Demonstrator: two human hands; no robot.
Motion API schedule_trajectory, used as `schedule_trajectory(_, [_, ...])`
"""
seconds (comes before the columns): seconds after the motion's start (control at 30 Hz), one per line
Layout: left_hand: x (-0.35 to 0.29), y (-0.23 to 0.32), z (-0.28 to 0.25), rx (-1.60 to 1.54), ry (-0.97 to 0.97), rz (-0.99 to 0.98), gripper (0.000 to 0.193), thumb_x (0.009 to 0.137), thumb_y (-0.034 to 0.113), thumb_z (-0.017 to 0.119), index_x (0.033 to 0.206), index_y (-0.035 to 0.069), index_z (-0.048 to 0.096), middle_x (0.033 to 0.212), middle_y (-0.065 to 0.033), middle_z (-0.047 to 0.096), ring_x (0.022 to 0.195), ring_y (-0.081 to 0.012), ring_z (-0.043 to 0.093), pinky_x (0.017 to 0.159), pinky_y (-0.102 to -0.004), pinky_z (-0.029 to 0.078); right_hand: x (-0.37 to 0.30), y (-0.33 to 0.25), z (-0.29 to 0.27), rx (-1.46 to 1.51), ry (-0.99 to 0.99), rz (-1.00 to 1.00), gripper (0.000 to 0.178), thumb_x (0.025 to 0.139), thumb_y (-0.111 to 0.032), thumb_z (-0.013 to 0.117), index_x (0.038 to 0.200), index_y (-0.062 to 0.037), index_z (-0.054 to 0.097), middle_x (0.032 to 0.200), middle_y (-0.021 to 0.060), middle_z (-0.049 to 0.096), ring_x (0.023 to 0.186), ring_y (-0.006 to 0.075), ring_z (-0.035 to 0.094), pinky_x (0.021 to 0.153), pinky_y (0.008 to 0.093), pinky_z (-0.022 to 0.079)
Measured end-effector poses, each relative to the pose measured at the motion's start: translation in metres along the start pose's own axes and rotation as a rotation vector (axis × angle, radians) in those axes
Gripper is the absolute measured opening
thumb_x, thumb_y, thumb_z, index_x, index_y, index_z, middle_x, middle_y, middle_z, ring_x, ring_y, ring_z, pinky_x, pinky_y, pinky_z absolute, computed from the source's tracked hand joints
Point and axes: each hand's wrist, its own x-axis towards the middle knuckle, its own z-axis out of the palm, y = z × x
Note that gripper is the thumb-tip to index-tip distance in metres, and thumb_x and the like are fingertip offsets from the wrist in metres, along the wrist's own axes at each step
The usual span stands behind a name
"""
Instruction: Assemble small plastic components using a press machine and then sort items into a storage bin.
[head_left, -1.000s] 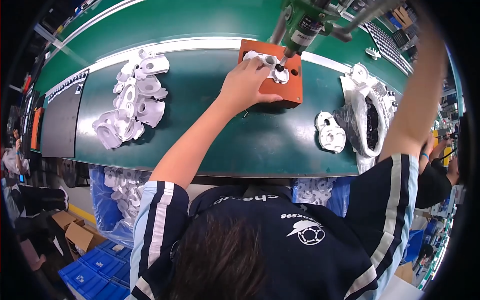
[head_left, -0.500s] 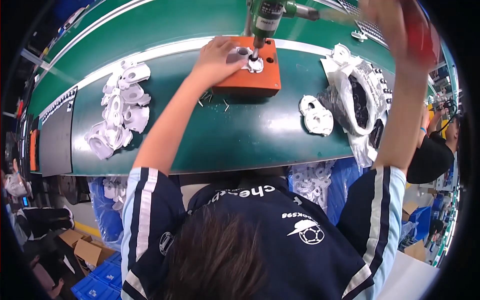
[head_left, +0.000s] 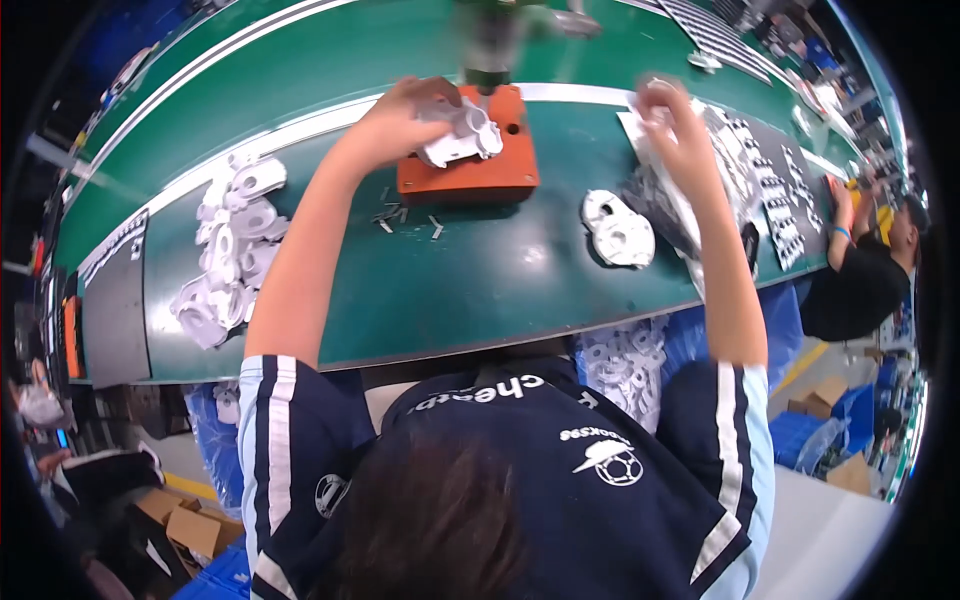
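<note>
My left hand [head_left: 395, 130] is closed round a white plastic housing [head_left: 462, 138], which it holds tilted over the orange block [head_left: 470, 182]. Above the block hangs a green press-like tool [head_left: 488, 50], blurred, its lower end close to the housing. My right hand [head_left: 678, 135] is at the far end of the clear plastic bag, smeared by motion. A white part seems to lie at its fingertips, but whether they grip it I cannot make out. Nearer me, between the block and the bag, lies another white housing [head_left: 618, 230].
White housings [head_left: 235, 235] are heaped at the left. Small metal pins [head_left: 392, 216] lie before the block. The plastic bag [head_left: 660, 190] is beside rows of small parts [head_left: 780, 215]. A bin of white parts [head_left: 625, 365] sits below the table edge. Another person [head_left: 865, 260] works at right.
My left hand has lifted the white housing and tilted it off the block. My right hand has come down from the tool's handle to the bag. The tool has risen.
</note>
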Motion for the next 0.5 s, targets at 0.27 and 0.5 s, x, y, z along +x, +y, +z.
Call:
schedule_trajectory(0.27, [-0.003, -0.073, -0.074, -0.312, 0.44, -0.226, 0.024, 0.079, 0.016, 0.052, 0.098, 0.006, 0.062, 0.082, -0.0042, 0.062, 0.06, -0.0126, 0.058, 0.053, -0.024, 0.045, -0.123, -0.048, 0.017, -0.49, -0.487, 0.272, 0.07, 0.061, -0.003, 0.07, 0.127, -0.0148, 0.048, 0.138, 0.0133, 0.037, 0.126, 0.034, 0.034, 0.103, 0.0422, 0.029])
schedule_trajectory(0.5, [0.02, -0.126, -0.02, -0.172, 0.655, -0.337, 0.042, 0.081, 0.016, 0.057, 0.115, -0.007, 0.049, 0.102, -0.023, 0.061, 0.098, -0.0333, 0.06, 0.082, -0.0369, 0.047, -0.123, -0.032, 0.032, -0.43, -0.391, 0.273, 0.06, 0.062, -0.001, 0.07, 0.119, -0.014, 0.055, 0.131, 0.0115, 0.044, 0.113, 0.0342, 0.041, 0.099, 0.0427, 0.033])
